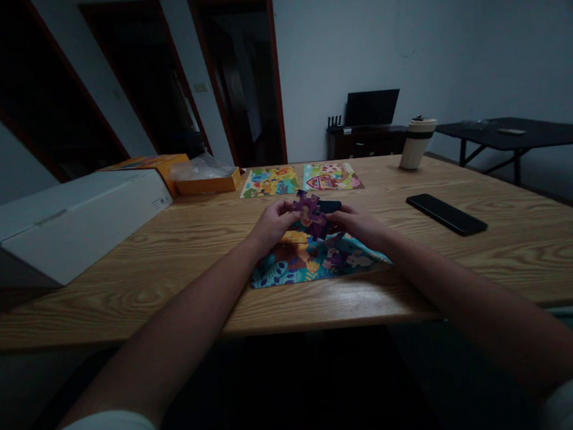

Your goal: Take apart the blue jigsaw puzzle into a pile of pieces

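Purple jigsaw puzzle pieces [308, 208] are held up between my two hands, tilted and partly overlapping. My left hand [273, 227] pinches them from the left with thumb and fingers. On the other side my right hand [360, 226] grips their right edge, with a dark piece [330, 206] standing behind its fingertips. How many pieces are in the hands I cannot tell. Beneath them lies a teal jigsaw puzzle [296, 271] with animals and leaves on it; its upper part is hidden by my hands.
Two colourful puzzle pictures [272, 183] lie further back. A black phone [445, 214] and a lidded cup [417, 145] are at the right of the wooden table [173, 295]. A long white box [81, 219] and an orange box [208, 184] holding clear plastic stand left.
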Motion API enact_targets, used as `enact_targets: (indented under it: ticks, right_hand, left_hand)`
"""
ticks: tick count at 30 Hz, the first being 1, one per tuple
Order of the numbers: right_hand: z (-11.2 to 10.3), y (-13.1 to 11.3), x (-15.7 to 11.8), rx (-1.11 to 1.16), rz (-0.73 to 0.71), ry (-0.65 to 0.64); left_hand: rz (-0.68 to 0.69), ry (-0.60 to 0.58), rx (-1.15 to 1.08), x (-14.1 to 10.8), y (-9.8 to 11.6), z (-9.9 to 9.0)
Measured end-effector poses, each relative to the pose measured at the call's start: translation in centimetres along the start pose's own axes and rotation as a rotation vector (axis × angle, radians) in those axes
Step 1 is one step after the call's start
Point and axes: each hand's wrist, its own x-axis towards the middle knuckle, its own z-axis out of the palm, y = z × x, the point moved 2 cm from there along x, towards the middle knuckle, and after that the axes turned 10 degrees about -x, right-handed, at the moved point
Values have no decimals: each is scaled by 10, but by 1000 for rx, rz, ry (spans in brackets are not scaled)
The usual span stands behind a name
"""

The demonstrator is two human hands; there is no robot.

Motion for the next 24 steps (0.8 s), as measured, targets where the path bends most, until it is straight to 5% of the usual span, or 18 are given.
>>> enact_targets:
  ticks: [8,24]
  right_hand:
    - [5,-6,-2,-117,-150,-147]
    - [-2,-14,0,-45,-200,-4]
  left_hand:
    - [20,-16,-145,-1,2,3]
    - [-131,-128,-59,-11,11,7]
